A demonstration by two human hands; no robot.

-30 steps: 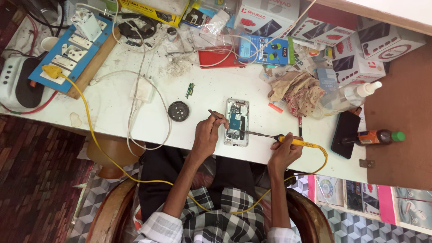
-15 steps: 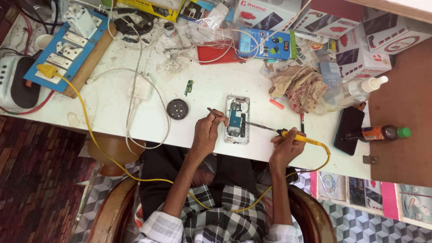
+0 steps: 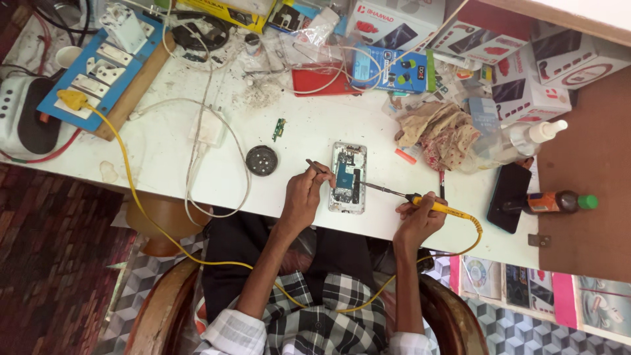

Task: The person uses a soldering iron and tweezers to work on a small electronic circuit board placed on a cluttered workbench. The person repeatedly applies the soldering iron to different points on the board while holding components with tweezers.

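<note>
An opened phone [image 3: 347, 177] with its back off lies on the white table [image 3: 302, 131], its circuit board showing. My left hand [image 3: 303, 197] holds thin tweezers [image 3: 319, 168] whose tip points at the phone's left edge. My right hand [image 3: 420, 213] grips a yellow-handled soldering iron [image 3: 434, 205]; its metal tip reaches left to the phone's right side. The iron's yellow cord [image 3: 131, 190] loops under the table and up to a blue switch board [image 3: 98, 72] at the far left.
A round dark tin [image 3: 261, 160], a small green circuit piece [image 3: 279, 129] and a white charger with cable [image 3: 210, 128] lie left of the phone. A crumpled cloth [image 3: 437, 131], spray bottle [image 3: 519, 141], black phone [image 3: 509, 197], small orange bottle [image 3: 555, 202] and several boxes crowd the right and back.
Both hands stay at the phone with the same tools. Only the view has shifted slightly; the tweezers and iron tip remain at the phone's edges.
</note>
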